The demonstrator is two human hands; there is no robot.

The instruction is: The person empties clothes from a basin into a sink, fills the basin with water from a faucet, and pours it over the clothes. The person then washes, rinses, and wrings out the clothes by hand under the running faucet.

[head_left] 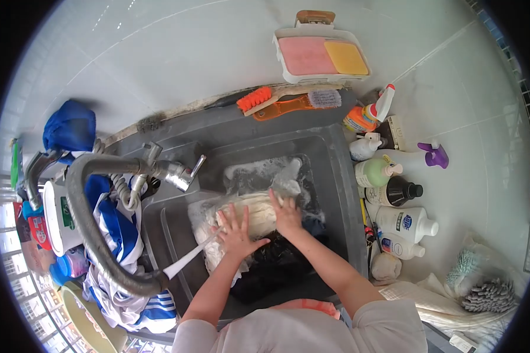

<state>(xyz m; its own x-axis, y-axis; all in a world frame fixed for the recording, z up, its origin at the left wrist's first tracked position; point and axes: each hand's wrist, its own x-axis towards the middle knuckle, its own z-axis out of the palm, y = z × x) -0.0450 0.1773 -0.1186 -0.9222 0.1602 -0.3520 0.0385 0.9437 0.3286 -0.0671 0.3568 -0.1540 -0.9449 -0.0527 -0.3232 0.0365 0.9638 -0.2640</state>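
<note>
A wet cream-coloured cloth lies bunched in the grey sink. My left hand rests on its near left part, fingers spread wide. Across from it, my right hand presses on the right end with its fingers stretched forward. White suds float behind the cloth. A dark wet mass, perhaps fabric, lies below my hands; its kind is unclear. From the curved metal tap, a stream of water runs toward the cloth beside my left hand.
Orange-bristled and grey-bristled brushes lie on the back ledge below a soap tray. Several bottles, including a spray bottle and a white bottle, line the right side. Blue-and-white clothes are heaped at left.
</note>
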